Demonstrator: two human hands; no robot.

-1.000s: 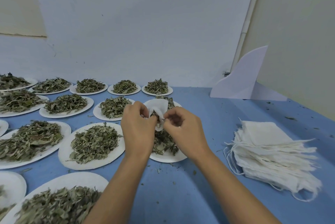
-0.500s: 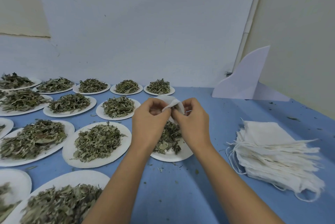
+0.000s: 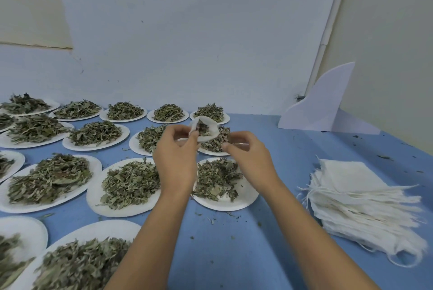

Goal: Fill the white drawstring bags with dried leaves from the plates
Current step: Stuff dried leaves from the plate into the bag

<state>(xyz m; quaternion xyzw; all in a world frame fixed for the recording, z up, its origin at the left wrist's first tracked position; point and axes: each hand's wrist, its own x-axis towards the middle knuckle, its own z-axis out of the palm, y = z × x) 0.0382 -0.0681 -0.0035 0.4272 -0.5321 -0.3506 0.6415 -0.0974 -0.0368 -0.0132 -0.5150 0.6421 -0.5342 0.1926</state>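
My left grip [image 3: 175,158] is raised above the table [image 3: 234,257] with its thumb and forefinger [image 3: 194,134] pinched on the near-left rim of the white drawstring bag [image 3: 210,125], the other fingers curled loosely below. The bag hangs just past the fingertips of both grips, its mouth spread into a round opening that faces me, and I can see dried leaves [image 3: 202,129] already sitting inside it. My right grip [image 3: 251,158] is at the same height, just to the right of the bag, fingers curled in with the fingertips pointing left; it is very near the bag's right edge, but I cannot tell whether it has cloth, cord or nothing between its fingers. Directly beneath both grips lies a white plate [image 3: 234,204] with a loose heap of leaves [image 3: 215,177] on it, and a second plate [image 3: 93,196] sits below and to the left of my left grip, also heaped. Beyond the bag, more heaped plates run in rows toward the wall and off to the left; the nearest back-row plate [image 3: 226,118] is just behind the bag's top edge. Well off to the right of my right grip is the stack of flat empty bags [image 3: 360,196], cords trailing off its left side. Small leaf crumbs [image 3: 212,220] lie scattered on the blue table under my forearms.
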